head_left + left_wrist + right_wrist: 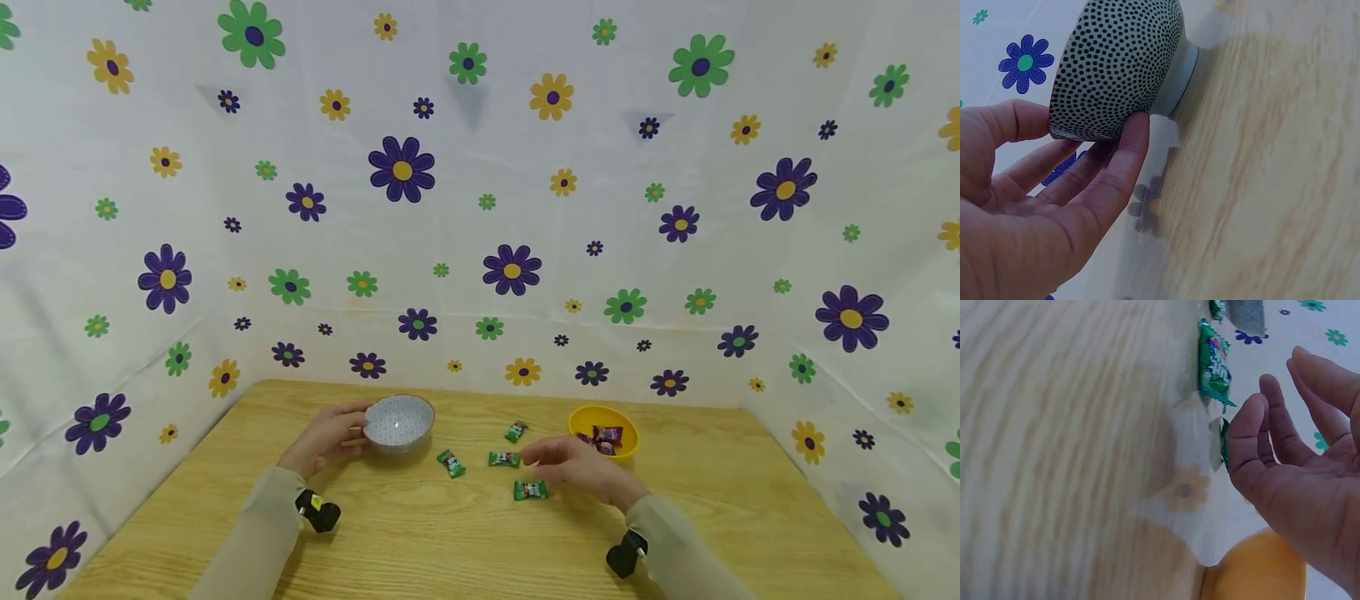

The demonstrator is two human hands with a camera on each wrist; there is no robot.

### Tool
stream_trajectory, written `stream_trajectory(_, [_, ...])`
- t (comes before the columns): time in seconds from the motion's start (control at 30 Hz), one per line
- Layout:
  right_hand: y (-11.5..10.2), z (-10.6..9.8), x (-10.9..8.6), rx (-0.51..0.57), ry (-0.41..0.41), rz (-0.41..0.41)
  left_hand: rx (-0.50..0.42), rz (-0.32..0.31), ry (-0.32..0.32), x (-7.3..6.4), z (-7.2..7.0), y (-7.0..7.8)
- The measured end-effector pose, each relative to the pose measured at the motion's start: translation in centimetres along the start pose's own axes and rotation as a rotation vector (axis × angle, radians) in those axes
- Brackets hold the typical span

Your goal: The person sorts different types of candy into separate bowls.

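Observation:
A small patterned ceramic bowl (pixel 397 422) stands upright on the table at left. My left hand (pixel 330 437) holds its left side; in the left wrist view, digits touch the rim and lower wall of the dotted bowl (pixel 1122 69). Several green-wrapped candies lie right of it: one candy (pixel 452 463) nearest the bowl, another candy (pixel 516 431) farther back, a candy (pixel 503 459) by the right fingertips and a candy (pixel 530 490) in front. My right hand (pixel 573 468) hovers over these with loosely bent fingers, nothing between them. The right wrist view shows a green candy (pixel 1214 365) beyond the fingertips.
A yellow bowl (pixel 628 423) holding several purple-red wrapped candies (pixel 609 434) stands behind the right hand. The wooden table (pixel 450 550) is bounded at back and sides by a white flowered cloth (pixel 465 233).

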State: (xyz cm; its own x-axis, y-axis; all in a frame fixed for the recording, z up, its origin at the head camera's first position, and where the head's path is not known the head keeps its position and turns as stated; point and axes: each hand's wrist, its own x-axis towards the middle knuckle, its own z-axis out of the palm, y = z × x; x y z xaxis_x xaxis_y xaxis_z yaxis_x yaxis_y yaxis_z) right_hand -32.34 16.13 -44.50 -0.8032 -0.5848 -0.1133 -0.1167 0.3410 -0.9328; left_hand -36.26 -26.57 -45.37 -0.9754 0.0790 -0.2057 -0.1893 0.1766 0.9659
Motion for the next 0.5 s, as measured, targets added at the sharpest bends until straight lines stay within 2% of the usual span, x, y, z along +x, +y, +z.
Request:
stream_trajectory(0.13, [0.2, 0.3, 0.6, -0.063, -0.033, 0.025, 0.006, -0.007, 0.002, 0.1, 0.0, 0.0])
stream_trajectory(0.27, [0.3, 0.4, 1.1, -0.145, -0.032, 0.038, 0.009, -0.008, -0.003, 0.2, 0.0, 0.0])
stream_trajectory(0.5, [0.4, 0.3, 1.7, -0.263, -0.063, -0.002, 0.02, -0.008, 0.0, 0.2, 0.0, 0.0])
